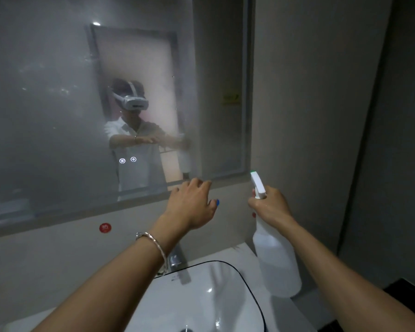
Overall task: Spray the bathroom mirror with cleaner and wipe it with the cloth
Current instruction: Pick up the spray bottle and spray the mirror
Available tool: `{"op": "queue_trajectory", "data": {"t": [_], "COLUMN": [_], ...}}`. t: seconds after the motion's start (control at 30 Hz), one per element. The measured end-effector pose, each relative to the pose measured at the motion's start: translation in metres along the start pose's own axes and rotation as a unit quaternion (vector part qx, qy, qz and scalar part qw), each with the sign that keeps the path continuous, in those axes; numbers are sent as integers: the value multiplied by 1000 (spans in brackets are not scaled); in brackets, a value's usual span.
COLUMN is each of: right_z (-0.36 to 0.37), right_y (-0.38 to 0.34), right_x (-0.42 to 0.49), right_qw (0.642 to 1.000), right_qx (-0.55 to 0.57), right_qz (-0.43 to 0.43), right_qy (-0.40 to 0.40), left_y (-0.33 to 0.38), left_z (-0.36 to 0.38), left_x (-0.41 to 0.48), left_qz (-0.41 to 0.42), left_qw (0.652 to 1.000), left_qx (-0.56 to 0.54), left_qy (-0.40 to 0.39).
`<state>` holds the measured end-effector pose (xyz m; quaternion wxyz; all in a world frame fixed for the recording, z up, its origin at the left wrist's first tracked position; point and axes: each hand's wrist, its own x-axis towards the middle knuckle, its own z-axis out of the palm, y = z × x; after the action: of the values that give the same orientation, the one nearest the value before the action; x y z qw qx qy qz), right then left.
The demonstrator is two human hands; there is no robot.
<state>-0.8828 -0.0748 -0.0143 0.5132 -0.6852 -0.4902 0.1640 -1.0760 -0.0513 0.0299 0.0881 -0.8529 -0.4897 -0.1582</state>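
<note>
Right hand (pixel 270 204) grips the white spray bottle (pixel 277 262) by its neck, nozzle toward the fogged mirror (pixel 58 104). Left hand (pixel 192 204), fingers (pixel 199 185) curled, sits at the mirror's lower edge. A blue scrap (pixel 217 202) peeks out beside it, and whether it is held is unclear.

A white desk (pixel 243 256) is seen along the bottom edge, set against the pale wall (pixel 58 259). A white basin (pixel 201 300) with a thin dark rim is sunk into it, and a drain (pixel 186 330) is just glimpsed at its bottom. A chrome tap (pixel 179 262) is mounted behind the basin, its spout pointed over the bowl.
</note>
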Motion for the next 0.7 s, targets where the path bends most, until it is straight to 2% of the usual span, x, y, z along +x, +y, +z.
{"op": "queue_trajectory", "data": {"t": [0.17, 0.37, 0.53, 0.7], "right_z": [-5, -4, -4, 3], "right_y": [8, -9, -71, -130], "right_x": [6, 11, 24, 34], "right_qw": [999, 1000, 994, 987], "right_qx": [32, 4, 75, 107], "right_qz": [24, -14, -79, -120], "right_qy": [-13, 22, 18, 6], "left_y": [8, 4, -10, -27], "left_z": [8, 3, -34, -90], "left_x": [3, 5, 17, 32], "left_qz": [1, -4, -18, -43], "left_qw": [1000, 1000, 999, 993], "left_qx": [-1, 6, 29, 57], "left_qy": [-20, -19, 15, 89]}}
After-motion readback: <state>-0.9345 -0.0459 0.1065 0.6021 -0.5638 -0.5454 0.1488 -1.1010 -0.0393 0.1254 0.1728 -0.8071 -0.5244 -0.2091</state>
